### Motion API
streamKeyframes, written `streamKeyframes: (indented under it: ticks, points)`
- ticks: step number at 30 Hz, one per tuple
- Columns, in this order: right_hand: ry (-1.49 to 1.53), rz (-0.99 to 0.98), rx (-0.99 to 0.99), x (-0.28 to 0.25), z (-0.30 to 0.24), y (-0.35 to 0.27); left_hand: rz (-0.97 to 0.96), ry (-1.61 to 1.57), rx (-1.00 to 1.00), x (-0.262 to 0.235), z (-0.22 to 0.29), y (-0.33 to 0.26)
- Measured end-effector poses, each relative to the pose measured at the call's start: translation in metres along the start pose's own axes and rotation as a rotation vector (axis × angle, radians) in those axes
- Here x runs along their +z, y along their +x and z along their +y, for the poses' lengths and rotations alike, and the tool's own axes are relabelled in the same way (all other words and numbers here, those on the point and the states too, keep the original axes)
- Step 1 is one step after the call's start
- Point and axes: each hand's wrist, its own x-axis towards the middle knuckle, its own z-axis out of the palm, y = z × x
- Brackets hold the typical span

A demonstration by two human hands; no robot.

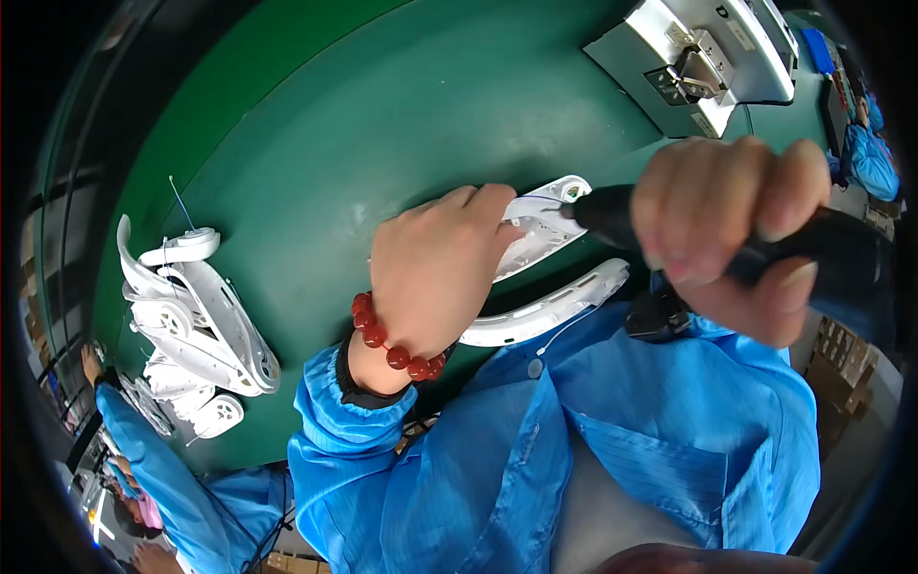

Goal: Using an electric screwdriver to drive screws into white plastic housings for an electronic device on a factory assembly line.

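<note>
Centre frame: my left hand point(435, 277) presses flat on a white shell point(540, 230) lying on the green table point(316, 143). Right of it, my right hand point(732, 234) is clamped around a black driver point(612, 212), tip touching the shell. White parts point(196, 316) are piled at left.

Left hand point(435, 273) palm-down, fingers flat and pressing; right hand point(732, 225) raised, fist-tight, knuckles up.
</note>
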Motion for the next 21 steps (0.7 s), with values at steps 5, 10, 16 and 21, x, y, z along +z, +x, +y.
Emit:
streamKeyframes:
  ticks: [5,10,16,21]
  points:
    - [-0.053,0.029,0.092,0.015,0.014,-0.006,0.009,0.006,-0.015,0.004,-0.004,-0.002]
    - [-0.054,0.040,0.127,0.015,0.011,-0.005,-0.001,-0.004,-0.005,0.002,-0.001,0.000]
    - [-0.054,0.126,0.176,0.026,0.015,-0.007,-0.005,0.025,-0.008,0.003,-0.002,-0.001]
    - [-0.054,0.178,0.137,0.033,0.019,-0.010,0.014,0.078,0.026,0.000,0.001,0.000]
